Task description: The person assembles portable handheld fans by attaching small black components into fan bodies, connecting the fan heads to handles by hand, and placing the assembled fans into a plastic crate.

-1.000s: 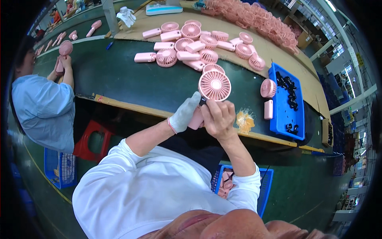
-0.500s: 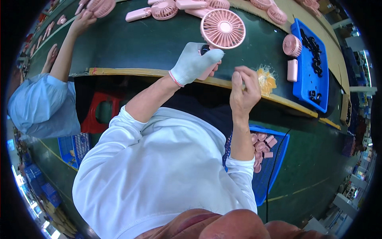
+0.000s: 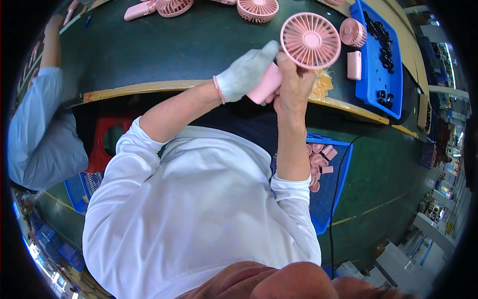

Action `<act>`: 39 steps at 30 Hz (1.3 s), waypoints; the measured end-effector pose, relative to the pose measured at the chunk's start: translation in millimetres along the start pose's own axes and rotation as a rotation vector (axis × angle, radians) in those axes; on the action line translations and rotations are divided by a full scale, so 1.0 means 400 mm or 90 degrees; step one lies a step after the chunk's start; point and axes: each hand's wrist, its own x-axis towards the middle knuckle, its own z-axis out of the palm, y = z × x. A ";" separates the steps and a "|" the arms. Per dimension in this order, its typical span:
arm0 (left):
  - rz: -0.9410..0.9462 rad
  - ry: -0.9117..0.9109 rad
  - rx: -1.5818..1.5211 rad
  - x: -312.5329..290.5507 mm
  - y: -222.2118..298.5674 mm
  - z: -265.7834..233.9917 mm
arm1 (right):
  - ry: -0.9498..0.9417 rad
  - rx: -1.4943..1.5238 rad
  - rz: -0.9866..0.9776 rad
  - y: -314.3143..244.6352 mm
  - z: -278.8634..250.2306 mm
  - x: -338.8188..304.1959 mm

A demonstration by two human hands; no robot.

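Observation:
A pink handheld fan with a round slatted head is held between my two hands above the table's near edge. My left hand, in a pale glove with a pink cuff, is closed round the handle from the left. My bare right hand grips the fan from the right, just below the head. Its fingertips are partly hidden behind the handle. Nearest on the right are another pink fan and a pink block-shaped piece.
A blue tray of small black parts stands at the right. More pink fans lie at the back of the green table. A blue crate with pink fans sits below right. At far left is a co-worker's arm, by a red stool.
My right hand has moved up and taken hold of the fan beside my left hand. The fan has shifted right, its head now facing me more. The co-worker's hand has drawn back left.

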 end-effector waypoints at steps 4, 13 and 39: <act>0.010 -0.021 0.002 0.008 0.002 0.015 | 0.035 -0.192 -0.188 0.012 -0.044 0.013; 0.487 0.435 0.952 0.143 0.001 -0.249 | 0.161 -0.681 -0.471 -0.088 -0.191 0.153; 0.564 0.201 0.935 0.035 0.020 -0.164 | 0.194 -1.386 0.044 -0.288 -0.692 0.310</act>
